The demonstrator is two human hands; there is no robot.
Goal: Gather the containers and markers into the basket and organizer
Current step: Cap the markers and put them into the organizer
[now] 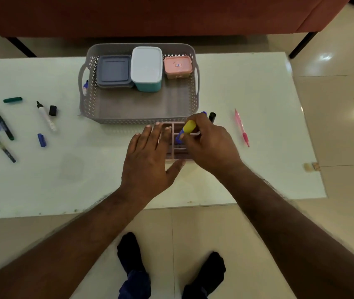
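Observation:
A grey basket (138,108) at the table's far middle holds a grey-lidded container (114,70), a white-lidded teal container (147,67) and a pink container (177,66). In front of it stands a pink organizer (177,153), largely hidden by my hands. My right hand (209,143) grips a blue marker with a yellow cap (187,129) over the organizer. My left hand (148,156) lies flat with fingers spread against the organizer's left side. Several uncapped markers (46,116) and loose caps (52,110) lie on the table's left.
A pink pen (241,128) lies right of the organizer, and a black marker (212,116) stands up behind my right hand. A small blue-capped item (85,86) sits by the basket's left handle. The white table (247,83) stands before a brown sofa (150,16).

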